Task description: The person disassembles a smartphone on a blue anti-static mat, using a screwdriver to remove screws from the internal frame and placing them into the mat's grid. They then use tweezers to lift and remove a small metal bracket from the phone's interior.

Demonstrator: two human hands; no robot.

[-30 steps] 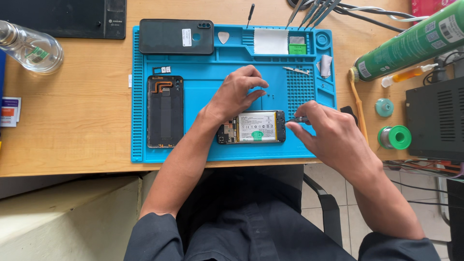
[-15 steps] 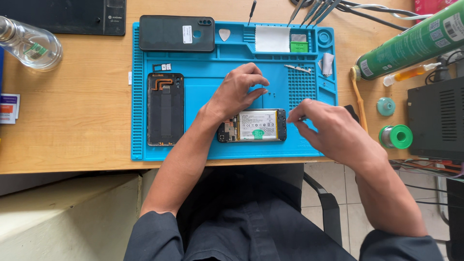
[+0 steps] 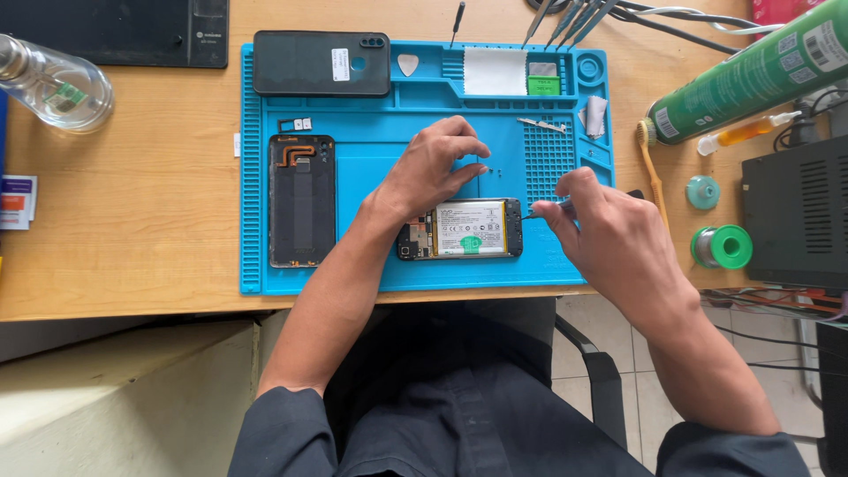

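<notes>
An opened phone (image 3: 461,230) with its battery showing lies on the blue work mat (image 3: 371,150). My left hand (image 3: 433,168) rests just above the phone, fingers curled, fingertips on the mat near several tiny screws (image 3: 491,170). My right hand (image 3: 601,225) is at the phone's right end and pinches a thin metal tool (image 3: 541,210) whose tip points at the phone's edge.
A back cover (image 3: 302,200) lies on the mat's left; another dark phone (image 3: 321,63) sits at the top. Tweezers and screwdrivers (image 3: 565,18) lie beyond. A green spray can (image 3: 751,71), solder spool (image 3: 723,246), black box (image 3: 799,212) stand right; a glass bottle (image 3: 53,84) left.
My right hand has moved up and left, bringing the tool's tip to the phone's right end. My left hand has stayed in place.
</notes>
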